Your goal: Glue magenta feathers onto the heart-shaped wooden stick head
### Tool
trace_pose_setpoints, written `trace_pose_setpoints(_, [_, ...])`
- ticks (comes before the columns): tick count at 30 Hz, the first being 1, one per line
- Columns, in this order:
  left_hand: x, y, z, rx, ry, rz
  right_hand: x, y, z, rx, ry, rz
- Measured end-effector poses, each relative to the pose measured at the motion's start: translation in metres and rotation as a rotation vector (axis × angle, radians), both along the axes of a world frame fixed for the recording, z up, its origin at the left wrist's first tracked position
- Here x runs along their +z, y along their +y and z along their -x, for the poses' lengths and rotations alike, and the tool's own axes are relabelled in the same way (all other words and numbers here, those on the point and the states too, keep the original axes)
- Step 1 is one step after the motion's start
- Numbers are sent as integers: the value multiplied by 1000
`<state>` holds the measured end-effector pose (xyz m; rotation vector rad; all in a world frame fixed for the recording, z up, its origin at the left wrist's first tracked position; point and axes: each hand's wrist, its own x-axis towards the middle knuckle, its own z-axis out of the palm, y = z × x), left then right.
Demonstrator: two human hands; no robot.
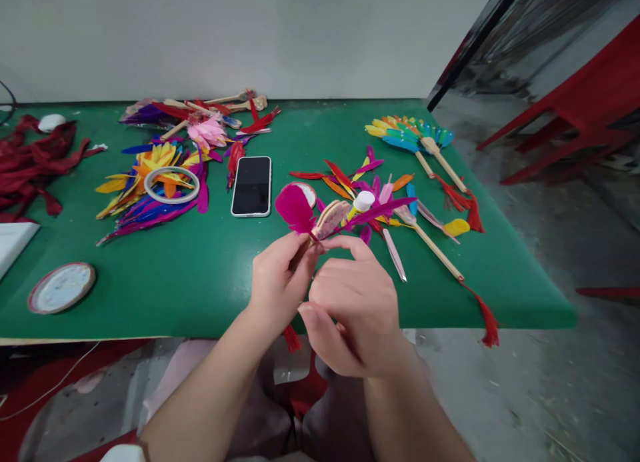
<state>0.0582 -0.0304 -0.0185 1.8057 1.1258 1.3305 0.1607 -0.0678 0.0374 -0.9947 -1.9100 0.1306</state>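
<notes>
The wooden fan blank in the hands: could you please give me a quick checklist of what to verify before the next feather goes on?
1. Grip on the wooden fan blank: left hand and right hand both pinch it at its base. Ok.
2. Magenta feather seated on the blank: in place at its left edge. Ok.
3. Glue bottle within reach: lies just behind the blank. Ok.
4. Glue cap off: white cap looks on. Not ok.
5. Spare loose feathers nearby: scattered on the green table. Ok.
6. Adhesive on the blank: cannot tell.
</notes>
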Motion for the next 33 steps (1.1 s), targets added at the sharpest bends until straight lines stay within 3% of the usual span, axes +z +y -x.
trace_pose_setpoints(10, [5,-1,0,-4,10,77,4,-3,-1,36,45,46])
trace_pose_setpoints(33, [10,-1,1,-26,55,85,4,-2,-1,36,34,51])
